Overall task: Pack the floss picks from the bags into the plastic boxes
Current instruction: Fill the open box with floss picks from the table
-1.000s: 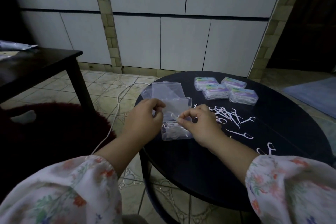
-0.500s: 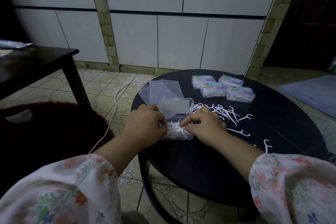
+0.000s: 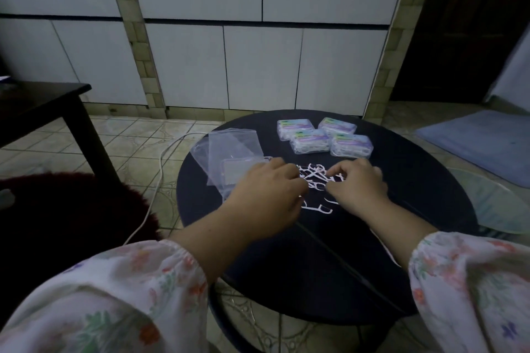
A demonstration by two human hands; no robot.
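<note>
Both hands, left hand (image 3: 266, 195) and right hand (image 3: 358, 186), curl over the loose floss picks (image 3: 314, 178); actual hold unclear. Gathering step. Next: carry them left to the open box (image 3: 238, 170).

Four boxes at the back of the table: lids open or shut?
Shut. All four labelled boxes have lids down flat, white picks visible through the clear walls.

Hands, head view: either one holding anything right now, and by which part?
Cannot tell. Both hands, left and right, are curled over the loose floss picks on the round table, fingertips hidden.
</note>
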